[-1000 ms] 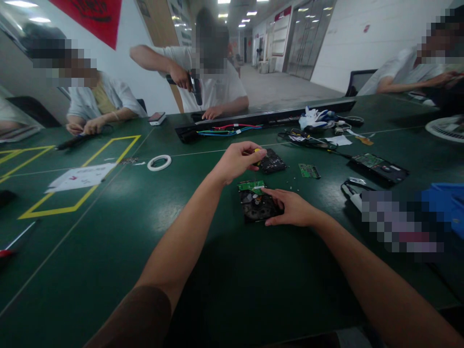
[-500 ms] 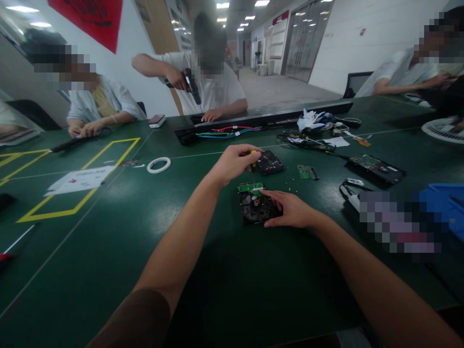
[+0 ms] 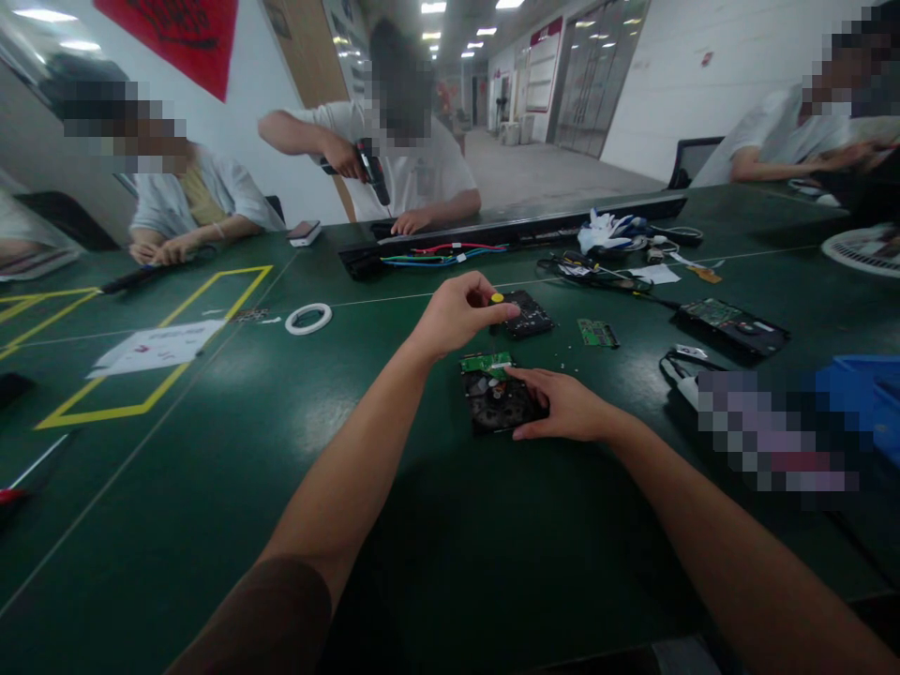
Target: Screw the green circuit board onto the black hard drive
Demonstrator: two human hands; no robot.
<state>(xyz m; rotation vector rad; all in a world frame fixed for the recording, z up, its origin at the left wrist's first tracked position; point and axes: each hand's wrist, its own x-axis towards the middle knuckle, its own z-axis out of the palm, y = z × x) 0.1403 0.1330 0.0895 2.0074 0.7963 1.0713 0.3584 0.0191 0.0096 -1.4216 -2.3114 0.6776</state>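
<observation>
A hard drive (image 3: 498,405), dark with a green circuit board along its far edge, lies flat on the green table before me. My right hand (image 3: 566,405) grips its right side, thumb at the near edge and fingers along the board. Above the drive's far edge, my left hand (image 3: 460,312) pinches a screwdriver (image 3: 497,298) by its yellow-ended handle. The tool's shaft and tip are hard to make out. Just behind the left fingertips lies a second hard drive (image 3: 531,317). A loose green circuit board (image 3: 597,333) rests to its right.
Another drive with a cable (image 3: 731,328) lies right, near a blue bin (image 3: 862,398). White gloves (image 3: 608,230) and cables sit farther back. A tape roll (image 3: 307,319) and papers (image 3: 158,347) lie left. Across the table a person holds a power drill (image 3: 372,171) over a long black panel.
My left hand has tilted or turned slightly, so the yellow end of the screwdriver now faces me. My right hand stays on the hard drive.
</observation>
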